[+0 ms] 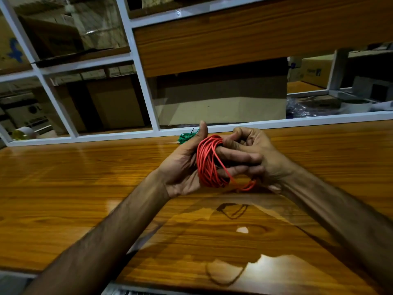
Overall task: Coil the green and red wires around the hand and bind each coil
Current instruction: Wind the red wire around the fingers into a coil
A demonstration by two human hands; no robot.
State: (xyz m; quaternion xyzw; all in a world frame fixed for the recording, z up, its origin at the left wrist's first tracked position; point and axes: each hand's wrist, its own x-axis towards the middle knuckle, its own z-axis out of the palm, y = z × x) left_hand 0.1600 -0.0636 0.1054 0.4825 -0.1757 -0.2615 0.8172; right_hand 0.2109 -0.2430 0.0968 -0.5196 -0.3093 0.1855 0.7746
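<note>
My left hand (180, 165) covers most of the green wire (186, 137), so I can't tell whether that coil is bound. The red wire (207, 161) hides my left fingers where it wraps them, and its free end blurs under my right hand (258, 154). I can't make out what my right fingertips pinch. Both forearms run off the bottom edge.
</note>
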